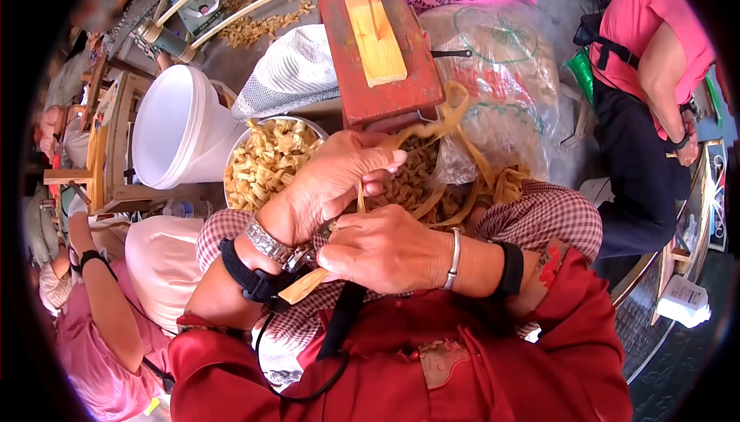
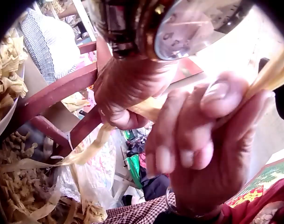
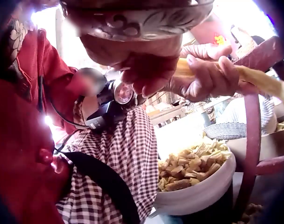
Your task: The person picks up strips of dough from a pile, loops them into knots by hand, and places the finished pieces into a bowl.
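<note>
My left hand (image 1: pixel 331 175), with a watch at the wrist, pinches a flat yellow strip, like dried leaf (image 1: pixel 361 195), between thumb and fingers. My right hand (image 1: pixel 385 248), wearing a silver bangle, grips the same strip just below, and a flat end (image 1: pixel 303 287) pokes out under it. Between the hands a short length of strip (image 2: pixel 146 109) shows in the left wrist view. From the left hand a long tail (image 3: pixel 260 80) runs away in the right wrist view. Small folded yellow pieces (image 1: pixel 274 156) fill a white bucket (image 3: pixel 193 200) beside the left forearm.
Ahead stands a red bench (image 1: pixel 378 102) bearing a grooved wooden block (image 1: pixel 374 29). More curled strips (image 1: pixel 424 175) lie below the hands. A large white bucket (image 1: pixel 166 129) leans at left, near a woven sack (image 1: pixel 289 71). Clear plastic bags (image 1: pixel 501 60) and a person in pink (image 1: pixel 655 60) are at right.
</note>
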{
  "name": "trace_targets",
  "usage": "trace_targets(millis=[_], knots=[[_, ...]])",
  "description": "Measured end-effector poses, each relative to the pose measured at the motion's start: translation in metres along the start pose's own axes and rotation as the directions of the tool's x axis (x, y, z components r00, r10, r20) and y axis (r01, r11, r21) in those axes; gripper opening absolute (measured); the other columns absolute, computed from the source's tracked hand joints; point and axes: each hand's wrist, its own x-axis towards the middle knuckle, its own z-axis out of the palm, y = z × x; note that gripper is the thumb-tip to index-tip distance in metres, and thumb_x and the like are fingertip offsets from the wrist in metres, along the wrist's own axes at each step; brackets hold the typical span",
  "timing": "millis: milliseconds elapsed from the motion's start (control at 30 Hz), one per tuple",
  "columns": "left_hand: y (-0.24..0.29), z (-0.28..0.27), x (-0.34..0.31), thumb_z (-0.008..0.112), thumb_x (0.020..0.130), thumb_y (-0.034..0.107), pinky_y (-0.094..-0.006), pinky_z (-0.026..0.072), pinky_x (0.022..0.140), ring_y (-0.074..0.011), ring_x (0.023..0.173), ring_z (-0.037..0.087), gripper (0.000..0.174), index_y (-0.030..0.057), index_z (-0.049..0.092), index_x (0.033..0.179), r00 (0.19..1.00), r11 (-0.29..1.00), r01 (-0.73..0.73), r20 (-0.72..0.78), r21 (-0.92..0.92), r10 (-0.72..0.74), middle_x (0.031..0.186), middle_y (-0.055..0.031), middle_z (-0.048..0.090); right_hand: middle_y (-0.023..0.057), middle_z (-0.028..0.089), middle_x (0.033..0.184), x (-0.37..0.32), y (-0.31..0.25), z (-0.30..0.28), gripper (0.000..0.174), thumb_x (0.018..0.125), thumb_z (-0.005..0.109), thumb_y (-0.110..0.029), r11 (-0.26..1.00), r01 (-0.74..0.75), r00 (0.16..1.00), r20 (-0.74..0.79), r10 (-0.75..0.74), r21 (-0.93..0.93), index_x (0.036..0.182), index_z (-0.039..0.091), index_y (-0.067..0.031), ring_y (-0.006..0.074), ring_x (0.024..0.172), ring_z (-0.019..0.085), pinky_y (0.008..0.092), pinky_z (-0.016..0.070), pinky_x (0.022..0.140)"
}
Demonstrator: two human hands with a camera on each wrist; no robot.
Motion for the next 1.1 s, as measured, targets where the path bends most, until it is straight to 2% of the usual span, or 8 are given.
trace_targets(millis=[167,300,433,567,667,833,1000,1100], knots=[[0.002,-0.003,-0.003,0.062,0.087,0.006,-0.0186,0.0470,0.058,-0.0061,0.065,0.057,0.010,0.0024,0.063,0.096,0.979,0.970,-0.202,0.058,0.132,0.196,0.081,0.0000,0.063,0.0112,0.052,0.072,0.002,0.015,-0.028,0.013,0.084,0.059,-0.016,0.953,-0.298,0.844,-0.451,0.292,0.059,0.081,0.053,-0.0045,0.0284,0.066,0.056,0.0368,0.0450,0.058],[0.015,0.007,-0.011,0.055,0.091,0.008,-0.0225,0.0463,0.057,-0.0083,0.066,0.056,0.010,0.0007,0.062,0.094,0.957,0.831,-0.286,0.097,0.477,0.274,0.080,-0.0004,0.061,0.0039,0.051,0.071,0.008,0.036,-0.047,0.026,0.096,0.046,-0.023,0.637,-0.503,0.524,-0.380,0.762,0.585,0.086,0.052,0.0001,0.0082,0.062,0.051,0.0274,0.0453,0.054],[0.022,0.011,-0.016,0.059,0.083,-0.002,-0.0278,0.0484,0.064,-0.0201,0.074,0.059,0.008,0.0009,0.058,0.090,0.507,-0.105,-0.477,0.370,0.873,0.778,0.097,-0.0104,0.060,0.0024,0.050,0.067,0.006,0.041,-0.051,0.028,0.094,0.047,-0.024,0.523,-0.631,0.534,-0.168,0.829,0.573,0.090,0.056,0.0023,0.0072,0.060,0.048,0.0268,0.0441,0.055],[0.028,0.024,-0.025,0.062,0.078,-0.004,-0.0313,0.0486,0.070,-0.0278,0.082,0.060,0.016,0.0009,0.056,0.092,0.394,-0.173,-0.506,0.405,0.845,0.825,0.096,-0.0131,0.058,0.0076,0.050,0.064,0.011,0.044,-0.072,0.029,0.092,0.047,-0.023,0.561,-0.668,0.635,-0.019,0.772,0.489,0.086,0.056,0.0038,0.0105,0.059,0.048,0.0299,0.0424,0.058],[0.025,0.009,-0.022,0.060,0.083,-0.003,-0.0303,0.0487,0.071,-0.0215,0.082,0.061,0.015,0.0031,0.055,0.095,0.576,-0.038,-0.474,0.342,0.880,0.742,0.092,-0.0079,0.060,0.0125,0.054,0.067,0.010,0.049,-0.073,0.035,0.093,0.048,-0.030,0.686,-0.639,0.729,-0.012,0.685,0.348,0.086,0.056,0.0034,0.0152,0.061,0.052,0.0311,0.0430,0.059],[0.028,0.000,-0.014,0.059,0.088,0.006,-0.0242,0.0479,0.071,-0.0124,0.082,0.060,0.014,0.0031,0.055,0.102,0.779,0.766,-0.627,0.103,0.143,0.618,0.090,-0.0015,0.062,0.0140,0.061,0.080,0.013,0.047,-0.064,0.029,0.094,0.053,-0.028,0.871,-0.454,0.839,-0.241,0.488,0.186,0.098,0.054,-0.0001,0.0222,0.068,0.060,0.0318,0.0469,0.065],[0.035,0.011,-0.021,0.060,0.089,0.010,-0.0197,0.0454,0.072,-0.0067,0.080,0.057,0.032,0.0030,0.054,0.119,0.796,0.816,-0.536,0.192,-0.218,0.574,0.098,-0.0028,0.063,0.0114,0.057,0.077,0.012,0.039,-0.075,0.027,0.095,0.052,-0.028,0.774,-0.516,0.788,-0.151,0.597,0.367,0.098,0.054,-0.0015,0.0204,0.067,0.058,0.0307,0.0465,0.064],[0.036,0.010,-0.024,0.061,0.085,0.006,-0.0266,0.0442,0.087,-0.0125,0.097,0.056,0.042,0.0016,0.051,0.126,0.808,0.809,-0.578,0.212,0.110,0.549,0.108,-0.0045,0.060,0.0035,0.051,0.064,0.004,0.041,-0.076,0.033,0.096,0.048,-0.030,0.650,-0.531,0.745,-0.067,0.664,0.543,0.105,0.056,0.0001,0.0101,0.055,0.049,0.0243,0.0389,0.051]])
